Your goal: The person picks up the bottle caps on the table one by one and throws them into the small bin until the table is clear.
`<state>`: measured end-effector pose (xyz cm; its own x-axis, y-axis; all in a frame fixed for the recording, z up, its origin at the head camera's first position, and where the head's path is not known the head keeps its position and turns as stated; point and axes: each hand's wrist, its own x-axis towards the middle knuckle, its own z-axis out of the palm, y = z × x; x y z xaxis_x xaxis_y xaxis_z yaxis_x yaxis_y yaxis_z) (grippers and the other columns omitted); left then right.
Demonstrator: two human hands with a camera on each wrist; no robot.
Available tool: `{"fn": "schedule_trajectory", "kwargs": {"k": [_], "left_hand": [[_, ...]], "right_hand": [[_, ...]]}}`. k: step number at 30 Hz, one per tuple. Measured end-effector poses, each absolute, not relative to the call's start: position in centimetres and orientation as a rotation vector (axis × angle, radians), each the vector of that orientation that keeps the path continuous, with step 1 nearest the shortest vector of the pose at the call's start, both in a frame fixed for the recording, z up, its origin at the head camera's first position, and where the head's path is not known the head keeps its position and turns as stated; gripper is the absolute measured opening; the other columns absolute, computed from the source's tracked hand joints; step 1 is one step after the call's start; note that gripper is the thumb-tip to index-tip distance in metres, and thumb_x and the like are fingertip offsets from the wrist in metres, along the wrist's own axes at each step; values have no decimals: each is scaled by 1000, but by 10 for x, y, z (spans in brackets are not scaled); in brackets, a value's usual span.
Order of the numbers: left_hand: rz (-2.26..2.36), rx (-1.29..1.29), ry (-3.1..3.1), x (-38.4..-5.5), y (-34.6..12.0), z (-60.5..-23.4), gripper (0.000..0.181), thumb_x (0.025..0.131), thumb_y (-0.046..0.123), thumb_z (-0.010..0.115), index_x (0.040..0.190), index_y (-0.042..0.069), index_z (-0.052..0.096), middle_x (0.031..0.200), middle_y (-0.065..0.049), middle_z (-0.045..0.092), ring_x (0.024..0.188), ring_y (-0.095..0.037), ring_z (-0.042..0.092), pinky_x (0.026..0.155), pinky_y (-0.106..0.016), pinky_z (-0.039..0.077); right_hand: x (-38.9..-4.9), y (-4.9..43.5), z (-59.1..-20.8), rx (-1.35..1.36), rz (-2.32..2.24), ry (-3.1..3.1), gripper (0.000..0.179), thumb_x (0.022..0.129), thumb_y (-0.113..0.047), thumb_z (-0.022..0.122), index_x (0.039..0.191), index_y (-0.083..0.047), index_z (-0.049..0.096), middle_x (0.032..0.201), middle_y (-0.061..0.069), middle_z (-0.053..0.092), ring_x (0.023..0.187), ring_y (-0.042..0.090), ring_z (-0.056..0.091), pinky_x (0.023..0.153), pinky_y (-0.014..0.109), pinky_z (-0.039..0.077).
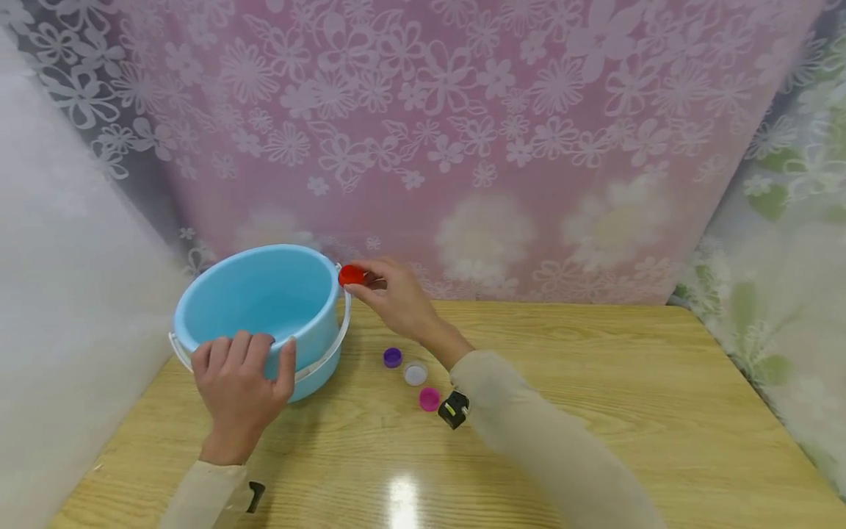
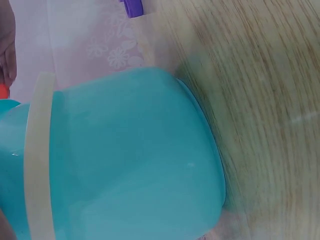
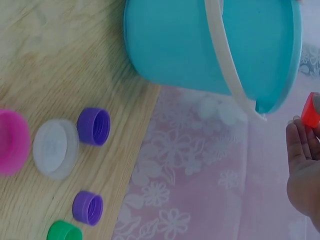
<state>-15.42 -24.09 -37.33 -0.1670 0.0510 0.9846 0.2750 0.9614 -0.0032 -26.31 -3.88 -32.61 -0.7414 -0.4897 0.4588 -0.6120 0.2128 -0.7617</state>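
A light-blue bucket (image 1: 316,342) stands on the left of the table, its white handle (image 1: 346,312) hanging down around the outside. My left hand (image 1: 241,382) grips the near rim, fingers over the edge and thumb at the right. Just off the bucket's right rim, my right hand (image 1: 403,305) pinches a red bottle cap (image 1: 351,275) between thumb and fingers. The same red cap (image 3: 310,112) shows beside the rim in the right wrist view. Side-on, the bucket wall (image 2: 135,155) fills much of the left wrist view.
On the wooden table (image 1: 595,367) right of the bucket lie a purple cap (image 1: 393,358), a white cap (image 1: 415,373) and a pink cap (image 1: 429,399). The right wrist view adds another purple cap (image 3: 88,207) and a green cap (image 3: 64,231). A pink flowered curtain (image 1: 410,147) hangs behind.
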Motion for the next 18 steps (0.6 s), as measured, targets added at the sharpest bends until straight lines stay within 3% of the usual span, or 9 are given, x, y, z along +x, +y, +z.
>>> {"fn": "schedule_trajectory", "kwargs": {"k": [18], "left_hand": [[-168,-251,-1731,-156,-244,-376,39,88,36,52,67,2,53,59,-12,45,56,-35,40,68,-51,30]], "right_hand": [[-253,-90,-312,1155,1631,-2345,44,89,-23,68,128,-4,59,117,2,56,94,7,60,82,17,47]]}}
